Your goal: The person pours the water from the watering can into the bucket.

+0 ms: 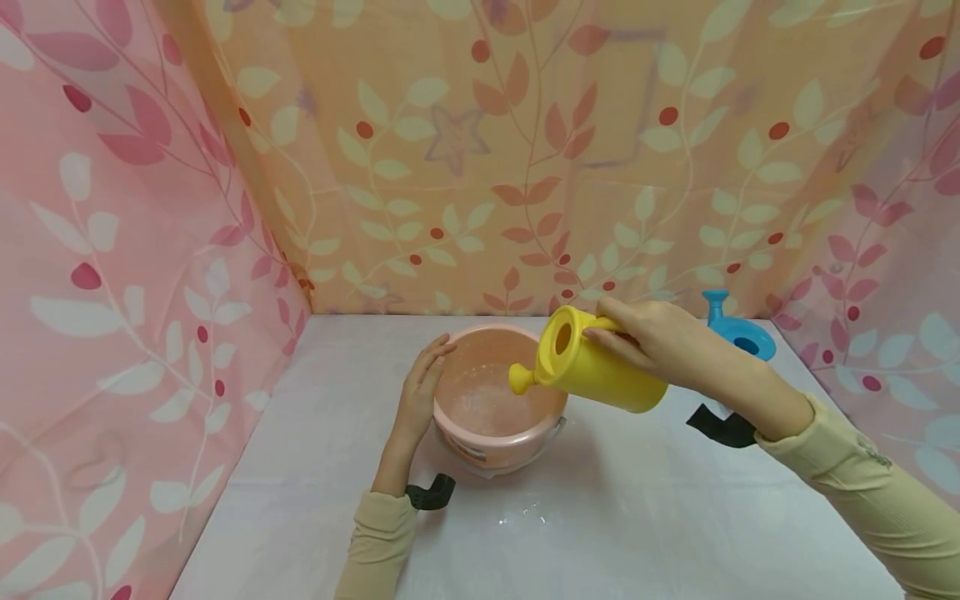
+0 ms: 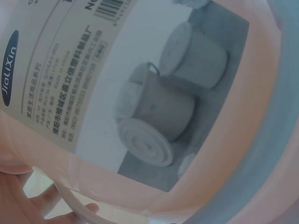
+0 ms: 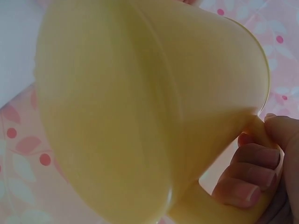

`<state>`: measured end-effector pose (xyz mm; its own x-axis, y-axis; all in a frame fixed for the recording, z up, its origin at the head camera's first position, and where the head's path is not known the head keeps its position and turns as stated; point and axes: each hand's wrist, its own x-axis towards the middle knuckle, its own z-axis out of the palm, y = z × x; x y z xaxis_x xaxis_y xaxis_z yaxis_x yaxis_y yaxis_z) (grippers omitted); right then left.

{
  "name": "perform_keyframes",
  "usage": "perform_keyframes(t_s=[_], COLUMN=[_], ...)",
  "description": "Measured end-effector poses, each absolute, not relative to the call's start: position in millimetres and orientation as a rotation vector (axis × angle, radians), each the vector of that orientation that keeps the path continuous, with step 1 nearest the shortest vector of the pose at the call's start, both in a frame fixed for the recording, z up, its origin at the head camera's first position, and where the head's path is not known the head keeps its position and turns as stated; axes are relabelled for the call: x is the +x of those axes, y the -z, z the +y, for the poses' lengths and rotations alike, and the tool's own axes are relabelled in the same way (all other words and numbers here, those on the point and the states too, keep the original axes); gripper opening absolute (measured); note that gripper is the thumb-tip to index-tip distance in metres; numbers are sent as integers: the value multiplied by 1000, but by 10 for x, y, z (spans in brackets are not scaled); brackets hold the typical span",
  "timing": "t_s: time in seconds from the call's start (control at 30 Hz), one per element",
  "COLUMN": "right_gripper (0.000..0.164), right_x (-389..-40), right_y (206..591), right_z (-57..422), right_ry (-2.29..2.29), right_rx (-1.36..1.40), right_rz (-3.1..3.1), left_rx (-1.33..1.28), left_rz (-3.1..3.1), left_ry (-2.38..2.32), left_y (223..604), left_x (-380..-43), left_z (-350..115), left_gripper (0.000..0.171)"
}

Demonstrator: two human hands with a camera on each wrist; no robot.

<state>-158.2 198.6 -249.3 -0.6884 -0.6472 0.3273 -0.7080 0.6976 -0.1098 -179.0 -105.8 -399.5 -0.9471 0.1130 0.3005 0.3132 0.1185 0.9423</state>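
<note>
A yellow watering can [image 1: 611, 375] is tipped to the left, its spout head over the pink bucket [image 1: 501, 454]. My right hand [image 1: 656, 337] grips the can's handle; the right wrist view shows curled fingers [image 3: 245, 179] around it and the can's broad base close up. Inside the bucket lies shallow, bubbly water [image 1: 491, 400]. My left hand [image 1: 418, 404] rests against the bucket's left side, fingertips at the rim. In the left wrist view that hand's spread fingers [image 2: 44, 200] show beside the bucket's printed label [image 2: 154, 98].
A blue watering can [image 1: 742, 336] stands at the back right of the white table [image 1: 315, 500]. Water drops [image 1: 525, 515] lie in front of the bucket. Floral curtains [image 1: 450, 208] enclose the back and sides. Black wrist mounts [image 1: 431, 493] stick out from both wrists.
</note>
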Motion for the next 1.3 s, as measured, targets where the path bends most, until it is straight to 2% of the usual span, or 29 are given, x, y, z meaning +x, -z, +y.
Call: perform_keyframes(t_s=[1.3], right_gripper=[19], right_x=[-1655], right_y=[2530], right_z=[1878], right_ry=[-346], right_rx=[1070], right_rz=[-2662], left_rx=[-450], left_rz=[-2214], left_ry=[1952], left_y=[4023], left_x=[-1826], left_z=[-1089], left_gripper=[37])
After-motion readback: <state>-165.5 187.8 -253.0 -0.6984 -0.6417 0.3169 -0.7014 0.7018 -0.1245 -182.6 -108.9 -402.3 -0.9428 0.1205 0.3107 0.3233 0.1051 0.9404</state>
